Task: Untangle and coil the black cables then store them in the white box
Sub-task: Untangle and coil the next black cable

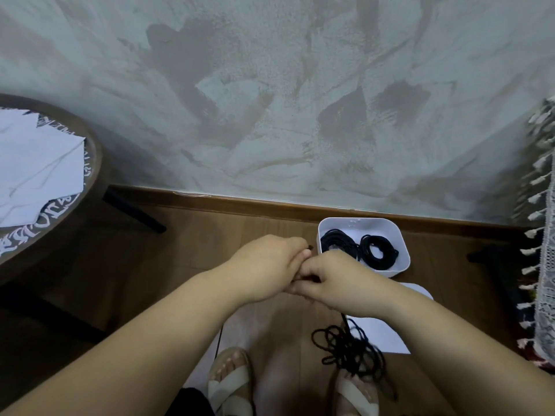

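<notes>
My left hand [267,265] and my right hand [333,280] meet in the middle of the view, fingers curled around a black cable; a short end shows past the left fingertips. From under the right hand the cable hangs down into a tangled black bundle [350,349] above my right foot. The white box [402,250] stands on the wooden floor by the wall, just beyond my right hand. Inside it lie two coiled black cables [375,250], side by side.
A round dark table [90,163] with white papers stands at the left. A white sheet [381,331] lies on the floor under the tangle. Lace fabric with tassels [540,235] hangs at the right edge. My sandalled feet [231,382] are below.
</notes>
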### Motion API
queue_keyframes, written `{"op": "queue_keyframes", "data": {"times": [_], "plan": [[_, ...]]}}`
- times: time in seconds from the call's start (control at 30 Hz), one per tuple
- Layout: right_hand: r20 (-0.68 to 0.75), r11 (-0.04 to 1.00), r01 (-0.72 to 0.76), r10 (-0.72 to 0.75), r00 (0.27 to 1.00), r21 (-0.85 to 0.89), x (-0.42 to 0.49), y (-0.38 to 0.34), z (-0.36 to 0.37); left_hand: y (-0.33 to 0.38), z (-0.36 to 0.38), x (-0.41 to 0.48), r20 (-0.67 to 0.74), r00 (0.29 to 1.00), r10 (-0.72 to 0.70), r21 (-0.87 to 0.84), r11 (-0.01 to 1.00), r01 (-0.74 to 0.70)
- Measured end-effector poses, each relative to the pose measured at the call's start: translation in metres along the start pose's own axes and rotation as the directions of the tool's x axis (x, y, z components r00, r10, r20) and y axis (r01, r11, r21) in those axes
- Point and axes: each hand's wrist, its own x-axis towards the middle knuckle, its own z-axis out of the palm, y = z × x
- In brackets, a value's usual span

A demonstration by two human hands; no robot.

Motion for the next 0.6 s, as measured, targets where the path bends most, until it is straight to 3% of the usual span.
{"op": "queue_keyframes", "data": {"times": [0.17,0.3,0.47,0.6], "plan": [[-0.071,0.98,-0.105,0.119,0.99,0.171,-0.004,0.012,-0.007,0.005,-0.004,0.0,0.127,0.992,-0.002,0.056,0.998,-0.005],[-0.121,0.975,-0.094,0.12,0.985,0.203,-0.002,0.015,-0.011,0.004,-0.008,0.002,0.077,0.996,-0.04,-0.003,0.999,0.04],[-0.171,0.932,-0.133,0.2,0.965,0.336,0.002,0.024,-0.019,-0.003,-0.021,-0.001,-0.037,0.995,-0.096,-0.283,0.956,0.082],[-0.101,0.932,-0.212,0.251,0.963,0.294,0.005,0.034,-0.019,-0.003,-0.032,-0.006,-0.047,0.984,-0.173,-0.631,0.769,0.105]]}}
